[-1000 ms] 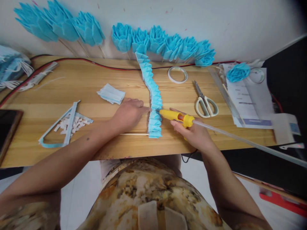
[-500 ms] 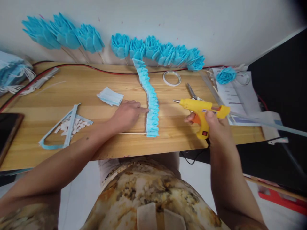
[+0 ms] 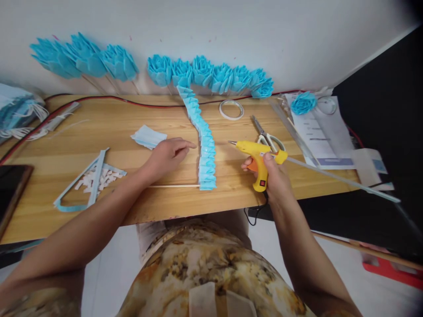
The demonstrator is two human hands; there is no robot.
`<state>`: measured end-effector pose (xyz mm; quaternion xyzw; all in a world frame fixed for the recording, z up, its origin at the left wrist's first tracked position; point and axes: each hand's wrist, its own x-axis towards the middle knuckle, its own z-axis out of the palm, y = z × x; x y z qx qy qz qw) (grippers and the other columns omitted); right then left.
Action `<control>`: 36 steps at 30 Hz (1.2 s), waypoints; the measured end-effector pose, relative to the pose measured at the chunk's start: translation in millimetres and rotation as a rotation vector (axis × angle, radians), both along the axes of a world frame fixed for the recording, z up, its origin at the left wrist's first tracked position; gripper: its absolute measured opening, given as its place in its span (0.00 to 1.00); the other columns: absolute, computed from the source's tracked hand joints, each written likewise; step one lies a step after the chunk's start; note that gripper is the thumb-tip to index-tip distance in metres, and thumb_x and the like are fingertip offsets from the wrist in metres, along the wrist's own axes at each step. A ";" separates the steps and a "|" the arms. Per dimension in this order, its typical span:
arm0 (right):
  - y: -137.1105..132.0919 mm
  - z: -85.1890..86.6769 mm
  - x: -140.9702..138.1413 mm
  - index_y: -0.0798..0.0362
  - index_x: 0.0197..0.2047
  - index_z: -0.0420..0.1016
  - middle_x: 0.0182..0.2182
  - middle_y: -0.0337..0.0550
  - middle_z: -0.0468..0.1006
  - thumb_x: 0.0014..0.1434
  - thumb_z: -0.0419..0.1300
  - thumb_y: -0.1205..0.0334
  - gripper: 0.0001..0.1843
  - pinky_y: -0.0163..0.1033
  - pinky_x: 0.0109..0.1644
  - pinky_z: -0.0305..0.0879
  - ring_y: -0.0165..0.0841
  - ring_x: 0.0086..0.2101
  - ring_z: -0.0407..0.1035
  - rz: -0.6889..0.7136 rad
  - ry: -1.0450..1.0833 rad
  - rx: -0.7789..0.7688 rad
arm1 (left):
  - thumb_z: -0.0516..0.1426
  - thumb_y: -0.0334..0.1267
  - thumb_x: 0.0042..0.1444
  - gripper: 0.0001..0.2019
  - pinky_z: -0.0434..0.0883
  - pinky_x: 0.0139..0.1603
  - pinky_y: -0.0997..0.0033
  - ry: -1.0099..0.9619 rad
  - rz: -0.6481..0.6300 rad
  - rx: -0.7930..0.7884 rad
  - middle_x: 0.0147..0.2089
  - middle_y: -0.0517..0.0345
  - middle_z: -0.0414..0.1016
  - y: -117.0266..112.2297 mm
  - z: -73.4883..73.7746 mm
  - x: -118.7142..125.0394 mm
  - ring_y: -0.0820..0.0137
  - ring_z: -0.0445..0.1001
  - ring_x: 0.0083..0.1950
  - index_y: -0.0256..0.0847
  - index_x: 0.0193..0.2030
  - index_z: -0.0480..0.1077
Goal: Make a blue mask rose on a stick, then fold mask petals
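Left hand (image 3: 167, 156): holds nothing visible; index finger extended, other fingers loosely curled; fingertip just beside the strip's left edge, apart from it.
Right hand (image 3: 277, 178): wrapped around the grip of the yellow glue gun (image 3: 253, 150), a finger at the orange trigger; nozzle aimed toward the strip, clear of it.
Pleated blue strip (image 3: 207, 145): laid lengthwise on the counter (image 3: 158, 204) between the hands; pleats formed along its length; judged unfinished, as it lies unrolled.
Thin stick (image 3: 175, 186): flat, one end meeting the strip's near end; whether bonded, cannot tell.
Pale blue pieces (image 3: 148, 135): small flat pile beyond the left hand, unpleated; judged unused.
Scissors (image 3: 259, 125): beyond the glue gun, unheld.
Tape roll (image 3: 231, 117): flat, right of the strip.
Blue flowers (image 3: 159, 70): two groups along the wall (image 3: 185, 26), stick stems visible; judged complete.
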<state>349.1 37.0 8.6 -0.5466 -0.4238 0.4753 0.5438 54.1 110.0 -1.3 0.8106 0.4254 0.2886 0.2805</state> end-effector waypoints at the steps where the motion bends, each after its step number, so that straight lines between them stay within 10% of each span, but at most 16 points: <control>1: 0.5 0.1 -2.7 0.51 0.37 0.79 0.29 0.41 0.81 0.59 0.64 0.38 0.22 0.39 0.40 0.76 0.33 0.31 0.77 0.020 -0.008 0.004 | 0.51 0.38 0.65 0.16 0.73 0.47 0.68 0.005 0.000 0.007 0.44 0.52 0.83 -0.1 0.0 -0.1 0.65 0.79 0.44 0.39 0.47 0.80; 22: 5.3 -6.6 -12.3 0.52 0.34 0.79 0.27 0.40 0.80 0.57 0.65 0.35 0.26 0.39 0.38 0.75 0.33 0.30 0.76 0.061 0.064 0.001 | 0.50 0.38 0.65 0.17 0.74 0.48 0.63 0.115 -0.015 0.004 0.44 0.50 0.83 -0.8 3.9 -1.5 0.62 0.80 0.44 0.38 0.49 0.80; 28: 3.7 4.6 13.5 0.55 0.33 0.78 0.26 0.42 0.79 0.56 0.64 0.33 0.29 0.37 0.34 0.75 0.33 0.28 0.76 -0.184 0.062 0.049 | 0.50 0.37 0.67 0.16 0.72 0.43 0.65 0.108 -0.030 0.144 0.39 0.50 0.82 1.0 -1.2 -5.3 0.63 0.78 0.41 0.37 0.47 0.80; 36: 2.8 39.1 73.4 0.55 0.37 0.78 0.28 0.40 0.75 0.71 0.48 0.42 0.28 0.30 0.31 0.72 0.28 0.30 0.75 -0.546 0.343 0.182 | 0.48 0.36 0.70 0.16 0.69 0.44 0.60 0.354 -0.458 0.425 0.40 0.50 0.80 -11.5 55.6 65.0 0.60 0.76 0.43 0.40 0.46 0.78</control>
